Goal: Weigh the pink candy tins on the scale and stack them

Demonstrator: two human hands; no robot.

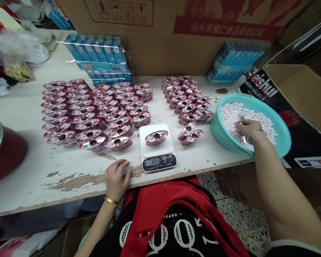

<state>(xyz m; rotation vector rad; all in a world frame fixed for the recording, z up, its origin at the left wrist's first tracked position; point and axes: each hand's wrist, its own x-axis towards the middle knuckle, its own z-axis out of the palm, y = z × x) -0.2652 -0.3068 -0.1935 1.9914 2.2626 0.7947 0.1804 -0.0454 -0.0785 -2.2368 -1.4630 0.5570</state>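
Observation:
My right hand (247,127) reaches into a teal basin (283,141) of small white-pink candies and is closed round a metal scoop (243,123). My left hand (117,176) rests on the table's front edge with fingers curled over something pale I cannot make out. Between the hands stands a small white digital scale (158,154) with one oval red tin (156,137) on its platform. Two more tins (190,134) lie just right of the scale.
Several rows of oval tins (88,110) cover the white table (29,167) to the left, and another group (187,96) sits behind. Blue shrink-wrapped box packs (101,57) stand at the back. A red round container (5,150) is at the left, a cardboard box (296,92) at the right.

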